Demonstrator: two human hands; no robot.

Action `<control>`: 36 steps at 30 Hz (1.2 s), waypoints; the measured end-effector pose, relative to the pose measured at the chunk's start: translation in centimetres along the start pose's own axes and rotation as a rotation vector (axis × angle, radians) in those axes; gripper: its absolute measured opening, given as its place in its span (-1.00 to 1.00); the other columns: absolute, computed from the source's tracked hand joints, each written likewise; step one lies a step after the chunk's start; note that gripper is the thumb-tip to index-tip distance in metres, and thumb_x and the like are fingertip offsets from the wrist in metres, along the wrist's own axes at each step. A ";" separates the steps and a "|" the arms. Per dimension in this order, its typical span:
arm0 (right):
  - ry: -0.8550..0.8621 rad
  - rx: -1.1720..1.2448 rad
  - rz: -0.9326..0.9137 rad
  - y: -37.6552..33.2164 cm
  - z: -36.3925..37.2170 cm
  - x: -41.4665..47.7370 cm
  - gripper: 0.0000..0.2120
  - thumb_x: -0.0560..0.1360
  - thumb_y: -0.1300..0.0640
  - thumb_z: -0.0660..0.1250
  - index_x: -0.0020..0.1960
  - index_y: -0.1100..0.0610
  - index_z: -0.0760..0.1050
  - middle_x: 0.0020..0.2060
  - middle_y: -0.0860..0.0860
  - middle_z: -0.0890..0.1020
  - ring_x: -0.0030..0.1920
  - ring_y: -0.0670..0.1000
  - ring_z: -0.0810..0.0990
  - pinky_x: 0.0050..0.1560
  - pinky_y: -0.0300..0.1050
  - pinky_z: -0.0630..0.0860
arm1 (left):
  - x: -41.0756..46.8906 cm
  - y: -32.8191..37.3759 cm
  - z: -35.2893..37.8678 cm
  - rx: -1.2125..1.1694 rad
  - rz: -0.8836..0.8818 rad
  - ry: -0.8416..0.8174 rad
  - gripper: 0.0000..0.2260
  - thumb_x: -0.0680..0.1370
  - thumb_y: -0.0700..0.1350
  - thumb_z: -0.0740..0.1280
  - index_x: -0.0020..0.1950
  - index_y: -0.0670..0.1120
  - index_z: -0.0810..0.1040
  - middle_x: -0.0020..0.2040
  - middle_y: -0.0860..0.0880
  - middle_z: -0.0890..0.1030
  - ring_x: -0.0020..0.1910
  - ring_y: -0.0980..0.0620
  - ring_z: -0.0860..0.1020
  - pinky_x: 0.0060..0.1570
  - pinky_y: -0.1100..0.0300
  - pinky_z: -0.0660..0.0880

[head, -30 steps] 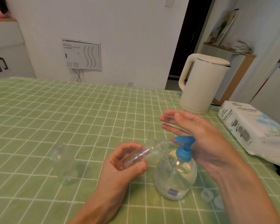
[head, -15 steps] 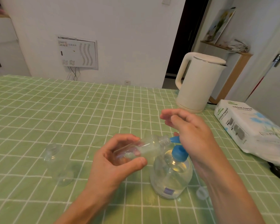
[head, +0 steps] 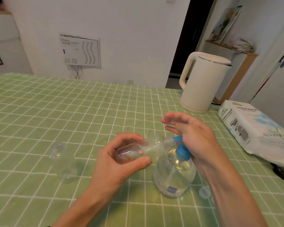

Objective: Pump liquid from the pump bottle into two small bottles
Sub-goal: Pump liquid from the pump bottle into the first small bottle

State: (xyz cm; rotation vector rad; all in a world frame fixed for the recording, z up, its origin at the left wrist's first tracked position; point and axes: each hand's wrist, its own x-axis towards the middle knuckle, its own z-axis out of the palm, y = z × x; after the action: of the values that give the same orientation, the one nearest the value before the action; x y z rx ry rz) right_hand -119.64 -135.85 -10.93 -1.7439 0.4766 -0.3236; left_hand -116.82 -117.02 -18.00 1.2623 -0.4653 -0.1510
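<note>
Centre of frame: left hand (head: 120,163) grips a small clear bottle (head: 146,148), thumb on the near side and fingers curled over the far side. The bottle is held nearly horizontal off the table, neck pointing right. Its mouth is right at the tip of the nozzle (head: 178,139); can't tell whether the tip is inside.

Pump bottle (head: 174,177) stands upright on the green checked tablecloth (head: 39,112), lower centre-right, with clear liquid inside. Blue pump head (head: 183,152) is on top, nozzle pointing left.

Right hand (head: 198,140) is over the pump head, palm side on it. Its fingers (head: 174,116) are extended, slightly spread, and point to frame left. They grip nothing.

Can't tell if there is any liquid in the held bottle.

Second small bottle (head: 62,161), clear, is on the cloth at left-centre, well apart from both hands. No cap visible on it; can't tell if it's upright or lying.

One clear cap (head: 204,191) lies on the cloth just right of the pump bottle's base, partly behind the right forearm.

Upper right: cream electric kettle (head: 203,82). Right edge: tissue paper pack (head: 256,130), with a black object (head: 280,172) below it.
</note>
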 end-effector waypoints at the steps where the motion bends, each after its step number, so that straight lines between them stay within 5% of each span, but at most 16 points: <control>1: -0.001 -0.008 0.002 0.1 0.1 0.0 -0.61 0.58 0.35 0.16 0.04 -0.02 0.67 -0.05 -0.16 0.74 0.10 -0.10 0.67 0.13 -0.11 0.56 | 0.0 0.0 0.0 0.003 0.001 0.010 -0.62 0.18 -0.06 0.64 -0.02 0.07 0.74 0.03 -0.05 0.76 -0.08 0.00 0.73 -0.08 0.21 0.67; 10: -0.031 0.046 0.044 -0.2 -0.2 0.0 -0.72 0.60 0.27 0.23 0.05 0.00 0.67 -0.07 -0.12 0.75 0.06 -0.08 0.70 0.13 -0.09 0.57 | -0.2 0.0 -0.5 0.057 0.015 0.011 -0.62 0.23 -0.02 0.65 0.02 0.10 0.72 0.10 0.00 0.75 0.02 -0.04 0.72 -0.02 0.18 0.67; 23: -0.042 -0.102 0.032 -0.1 0.2 0.0 -0.57 0.55 0.40 0.13 0.05 -0.03 0.63 -0.10 -0.18 0.74 0.10 -0.09 0.66 0.14 -0.13 0.54 | -0.3 0.4 -0.4 0.063 0.022 -0.002 -0.64 0.25 -0.06 0.63 0.01 0.07 0.72 0.05 -0.01 0.75 -0.03 0.02 0.71 -0.04 0.18 0.68; 29: -0.048 -0.087 0.034 0.2 0.1 -0.2 -0.63 0.57 0.34 0.15 0.05 -0.04 0.62 -0.12 -0.17 0.74 0.06 -0.10 0.67 -0.01 -0.23 0.52 | -0.5 0.2 -0.3 0.078 0.008 0.022 -0.65 0.24 -0.03 0.63 0.00 0.10 0.72 0.07 0.00 0.76 0.02 -0.03 0.73 0.01 0.15 0.69; 36: -0.059 -0.032 0.078 -0.1 -0.3 0.0 -0.71 0.58 0.28 0.23 0.05 -0.02 0.65 -0.13 -0.16 0.75 0.02 -0.11 0.70 0.13 -0.11 0.59 | -0.3 0.0 -0.3 0.086 0.011 0.022 -0.64 0.23 -0.04 0.64 0.00 0.07 0.72 0.07 -0.03 0.76 -0.01 -0.06 0.71 0.02 0.08 0.70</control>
State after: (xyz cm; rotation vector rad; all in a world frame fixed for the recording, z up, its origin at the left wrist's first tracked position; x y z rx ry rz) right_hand -119.77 -136.15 -10.78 -1.7557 0.5082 -0.2094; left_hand -116.92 -116.63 -18.13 1.3439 -0.4635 -0.1083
